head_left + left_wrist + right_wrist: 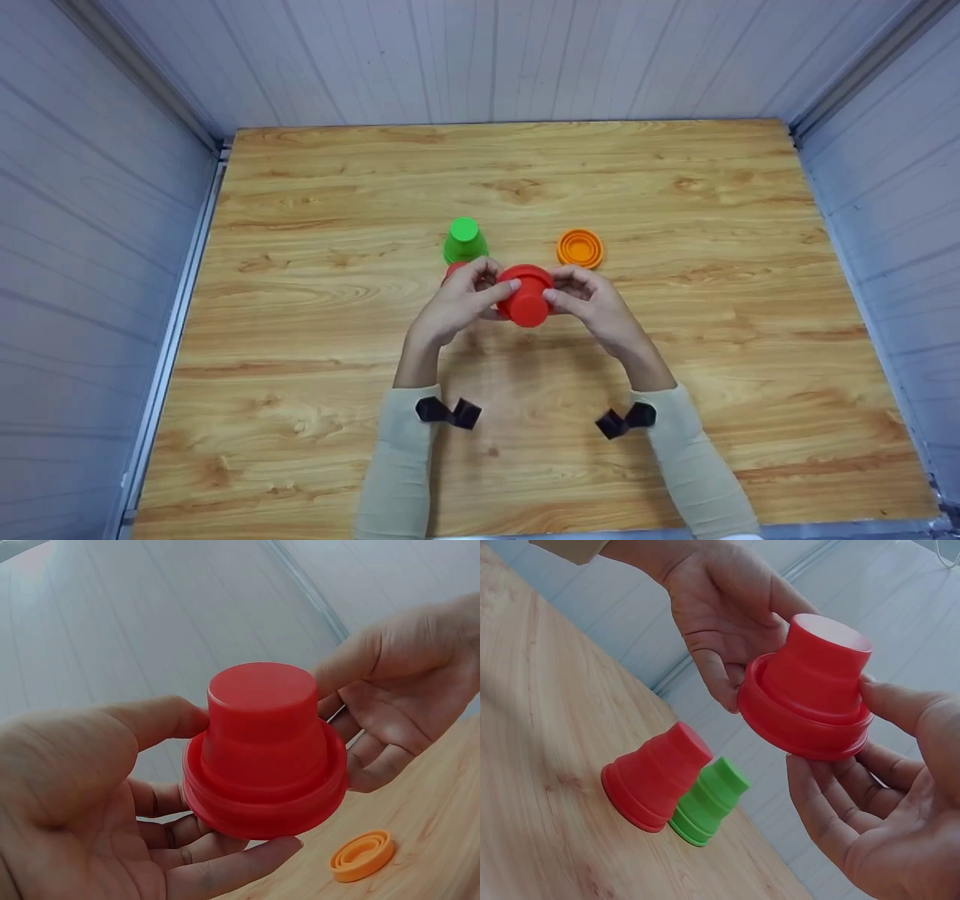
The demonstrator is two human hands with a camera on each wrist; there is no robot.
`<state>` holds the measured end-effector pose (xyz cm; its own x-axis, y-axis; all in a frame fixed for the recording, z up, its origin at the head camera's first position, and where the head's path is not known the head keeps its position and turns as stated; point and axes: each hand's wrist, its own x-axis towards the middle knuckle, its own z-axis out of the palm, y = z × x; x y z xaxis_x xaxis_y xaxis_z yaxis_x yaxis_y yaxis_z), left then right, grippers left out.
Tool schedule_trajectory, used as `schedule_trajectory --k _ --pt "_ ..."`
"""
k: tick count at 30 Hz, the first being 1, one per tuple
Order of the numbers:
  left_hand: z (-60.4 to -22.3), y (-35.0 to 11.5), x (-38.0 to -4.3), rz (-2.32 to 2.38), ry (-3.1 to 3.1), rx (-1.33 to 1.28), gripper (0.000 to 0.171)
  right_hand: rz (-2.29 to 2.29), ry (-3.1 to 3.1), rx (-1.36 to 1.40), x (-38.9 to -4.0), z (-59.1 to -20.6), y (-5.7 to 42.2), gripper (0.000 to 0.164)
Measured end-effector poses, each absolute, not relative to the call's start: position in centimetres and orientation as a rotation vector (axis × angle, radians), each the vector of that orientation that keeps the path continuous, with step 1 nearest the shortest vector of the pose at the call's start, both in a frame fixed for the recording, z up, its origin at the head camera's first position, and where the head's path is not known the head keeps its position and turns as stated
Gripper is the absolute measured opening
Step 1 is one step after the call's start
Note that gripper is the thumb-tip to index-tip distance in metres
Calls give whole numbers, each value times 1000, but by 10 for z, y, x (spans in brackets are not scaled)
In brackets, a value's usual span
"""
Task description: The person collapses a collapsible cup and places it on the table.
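Both hands hold a red collapsible cup (pixel 528 306) above the table, its flat base up and its wide outer ring partly folded around the narrower part. My left hand (pixel 457 304) grips its left side, thumb on the wall and fingers beneath the rim. On the other side, my right hand (pixel 600 306) pinches it between thumb and fingers. A second red cup (pixel 656 778) stands extended, base up, on the table; the left hand hides most of it in the head view. Right behind that stands a green cup (pixel 464 241), also extended and base up.
An orange collapsible cup (pixel 580 249), folded flat into rings, lies beyond the right hand. The wood-patterned table (pixel 300 420) is bordered by pale panel walls (pixel 480 60) at the back and on both sides.
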<state>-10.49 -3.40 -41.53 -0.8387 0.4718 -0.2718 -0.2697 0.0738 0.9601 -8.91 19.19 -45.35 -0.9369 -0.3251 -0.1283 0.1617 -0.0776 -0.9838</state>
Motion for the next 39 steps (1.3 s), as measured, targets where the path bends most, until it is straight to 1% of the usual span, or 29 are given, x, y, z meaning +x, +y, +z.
schedule_trajectory --k 8,20,26,27,31,35,39 --pt "-432 -33 -109 1782 1872 186 26 -2026 1880 -184 -89 -450 193 33" --pt "-433 -31 -107 1750 1943 244 23 -1951 1905 -200 -90 -448 194 34" --pt "-433 -30 -107 1717 1982 225 22 -1947 1964 -192 -88 -446 192 30" --pt "-429 -29 -106 1712 1984 221 22 -1936 1992 -192 -88 -447 191 29" --pt "-429 -29 -106 1714 2004 233 21 -1871 2149 -205 -87 -448 190 25" --pt "-437 -31 -107 1772 1921 272 23 -1825 2280 -187 -86 -447 188 22" --pt "-439 -35 -106 1846 1782 307 21 -1866 2288 -155 -86 -447 187 22"
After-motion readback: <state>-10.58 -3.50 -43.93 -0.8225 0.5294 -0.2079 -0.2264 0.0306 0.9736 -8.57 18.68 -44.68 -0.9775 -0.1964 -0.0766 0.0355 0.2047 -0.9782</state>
